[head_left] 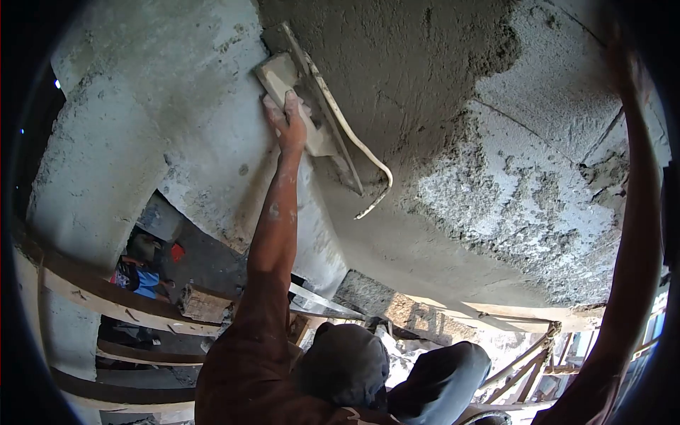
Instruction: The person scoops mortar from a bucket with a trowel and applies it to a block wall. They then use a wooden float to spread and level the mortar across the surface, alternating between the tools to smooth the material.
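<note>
My left hand (288, 122) is wrapped round the pale, mortar-smeared handle of a plastering float (319, 142). The float's long thin edge lies close against the wet grey plaster (404, 78). A bent, pale cord or wire (361, 145) runs along the float and curls out below it. My right arm reaches up the far right side, and my right hand (627, 71) is a dark blur by the upper right of the rough wall (528, 127). Its fingers are not distinct.
Smooth bare concrete (191, 85) stands on the left. Wooden beams (127, 301) cross below it, above a lower level where a person in blue (145, 280) shows. My bent knee (443, 379) is at the bottom, with timber poles (528, 365) to its right.
</note>
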Tool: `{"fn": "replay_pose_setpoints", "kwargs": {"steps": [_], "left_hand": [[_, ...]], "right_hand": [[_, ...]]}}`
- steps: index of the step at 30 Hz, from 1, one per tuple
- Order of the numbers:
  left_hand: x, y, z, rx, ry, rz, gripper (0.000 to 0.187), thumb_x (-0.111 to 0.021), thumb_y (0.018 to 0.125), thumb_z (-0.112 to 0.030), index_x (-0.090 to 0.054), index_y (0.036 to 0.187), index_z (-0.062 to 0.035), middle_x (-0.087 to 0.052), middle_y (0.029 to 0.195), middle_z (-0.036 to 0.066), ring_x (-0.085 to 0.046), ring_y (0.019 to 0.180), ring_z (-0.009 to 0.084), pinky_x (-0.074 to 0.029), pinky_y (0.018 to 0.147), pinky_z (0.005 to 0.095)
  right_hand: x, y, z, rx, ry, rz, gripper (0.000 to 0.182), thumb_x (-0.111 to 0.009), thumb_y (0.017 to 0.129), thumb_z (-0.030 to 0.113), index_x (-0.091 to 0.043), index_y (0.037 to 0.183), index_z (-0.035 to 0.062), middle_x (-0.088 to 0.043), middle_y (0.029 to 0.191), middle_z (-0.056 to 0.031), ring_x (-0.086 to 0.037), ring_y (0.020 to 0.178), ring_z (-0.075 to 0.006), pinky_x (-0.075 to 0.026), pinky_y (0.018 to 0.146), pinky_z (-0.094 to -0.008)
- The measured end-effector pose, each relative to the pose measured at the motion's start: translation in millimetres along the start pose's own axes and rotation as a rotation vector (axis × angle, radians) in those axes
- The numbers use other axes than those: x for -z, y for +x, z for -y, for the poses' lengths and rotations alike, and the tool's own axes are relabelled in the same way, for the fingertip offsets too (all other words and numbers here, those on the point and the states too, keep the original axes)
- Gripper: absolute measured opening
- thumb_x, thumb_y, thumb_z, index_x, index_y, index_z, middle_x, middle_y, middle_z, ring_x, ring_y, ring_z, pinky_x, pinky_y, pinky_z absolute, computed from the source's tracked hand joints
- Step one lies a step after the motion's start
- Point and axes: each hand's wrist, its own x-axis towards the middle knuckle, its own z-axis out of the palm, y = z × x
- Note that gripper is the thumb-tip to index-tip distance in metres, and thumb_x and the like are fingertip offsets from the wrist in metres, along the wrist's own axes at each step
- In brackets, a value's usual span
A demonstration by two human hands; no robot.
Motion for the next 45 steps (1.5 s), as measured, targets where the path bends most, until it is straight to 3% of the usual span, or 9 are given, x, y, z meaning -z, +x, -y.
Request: {"fn": "replay_pose_setpoints", "kwargs": {"steps": [6,7,14,18,20,23,32,40,45], "left_hand": [[6.8,-10.0,45.5,-0.015,0.409,-0.109,0.089,-0.064,0.09,-0.046,-0.022,0.141,0.014,-0.043,0.133,0.031,-0.05,0.119,0.0377,-0.038,0.105,0.0417],[7.8,-7.3,50.0,-0.009,0.409,-0.119,0.089,-0.064,0.09,-0.046,-0.022,0.141,0.014,-0.043,0.133,0.031,-0.05,0.119,0.0377,-0.038,0.105,0.0417],[14.8,-18.6,66.9,-0.072,0.376,-0.053,0.069,-0.065,0.09,-0.032,-0.033,0.131,0.0129,-0.047,0.124,0.035,-0.049,0.116,0.0449,-0.038,0.1,0.0486],[25.7,-43.7,123.7,-0.224,0.658,-0.13,0.072,-0.064,0.09,-0.033,-0.03,0.134,0.013,-0.047,0.125,0.034,-0.049,0.116,0.0446,-0.039,0.101,0.0481],[28.2,-49.1,117.2,-0.284,0.826,-0.155,0.075,-0.064,0.091,-0.035,-0.029,0.135,0.0131,-0.047,0.127,0.034,-0.049,0.117,0.0446,-0.038,0.101,0.0478],[13.7,-63.2,22.0,0.132,0.338,0.043,0.091,-0.057,0.092,-0.051,-0.02,0.142,0.0156,-0.036,0.141,0.036,-0.037,0.132,0.0444,-0.031,0.11,0.0454],[11.0,-69.3,100.5,-0.064,0.663,-0.192,0.077,-0.064,0.091,-0.041,-0.035,0.131,0.0179,-0.045,0.13,0.036,-0.044,0.122,0.048,-0.035,0.105,0.0501],[-14.9,-72.8,56.3,0.086,0.507,-0.166,0.081,-0.065,0.09,-0.042,-0.029,0.138,0.0132,-0.044,0.129,0.035,-0.042,0.124,0.0458,-0.037,0.104,0.0492],[-8.9,-111.8,108.1,-0.526,0.684,0.0,0.081,-0.072,0.086,-0.021,-0.021,0.14,0.0121,-0.044,0.126,0.04,-0.051,0.111,0.0535,-0.044,0.094,0.0551]], "right_hand": [[-21.1,4.5,-13.2,0.078,-0.141,-0.097,0.054,-0.036,0.098,0.047,-0.04,0.137,0.0094,-0.028,0.145,-0.0253,-0.026,0.134,-0.0423,-0.028,0.103,-0.0603],[-99.4,-12.1,-100.1,-0.238,-0.883,0.036,0.055,-0.035,0.098,0.049,-0.042,0.135,0.0091,-0.029,0.145,-0.025,-0.027,0.133,-0.0421,-0.029,0.102,-0.0604],[-23.7,5.6,-19.3,0.039,-0.112,-0.074,0.056,-0.035,0.098,0.048,-0.038,0.14,0.0104,-0.027,0.147,-0.025,-0.027,0.134,-0.0416,-0.027,0.104,-0.0595],[-31.2,3.4,-25.0,-0.01,-0.23,-0.003,0.061,-0.038,0.097,0.051,-0.034,0.145,0.0133,-0.024,0.15,-0.0234,-0.026,0.135,-0.0414,-0.026,0.106,-0.0575],[-57.7,-4.6,-50.9,-0.187,-0.978,0.22,0.056,-0.031,0.096,0.062,-0.039,0.145,0.0359,-0.048,0.144,-0.0011,-0.041,0.135,-0.0243,-0.025,0.113,-0.0438],[-59.8,-5.1,-73.4,-0.079,-0.386,-0.057,0.062,-0.027,0.094,0.067,-0.042,0.143,0.0322,-0.053,0.14,-0.0047,-0.048,0.129,-0.0281,-0.034,0.107,-0.0453],[-73.7,-7.6,-75.4,-0.248,-0.563,0.311,0.065,-0.027,0.093,0.069,-0.043,0.143,0.0292,-0.052,0.14,-0.006,-0.05,0.127,-0.0299,-0.038,0.103,-0.0451],[-76.7,-3.9,-96.2,-0.104,-0.389,-0.006,0.07,-0.03,0.092,0.07,-0.049,0.14,0.0219,-0.057,0.135,-0.0097,-0.056,0.12,-0.0315,-0.043,0.097,-0.0442],[-74.6,-3.6,-96.7,-0.096,-0.337,-0.033,0.07,-0.031,0.093,0.069,-0.049,0.14,0.0206,-0.057,0.135,-0.0115,-0.057,0.119,-0.0316,-0.043,0.098,-0.0451]]}}
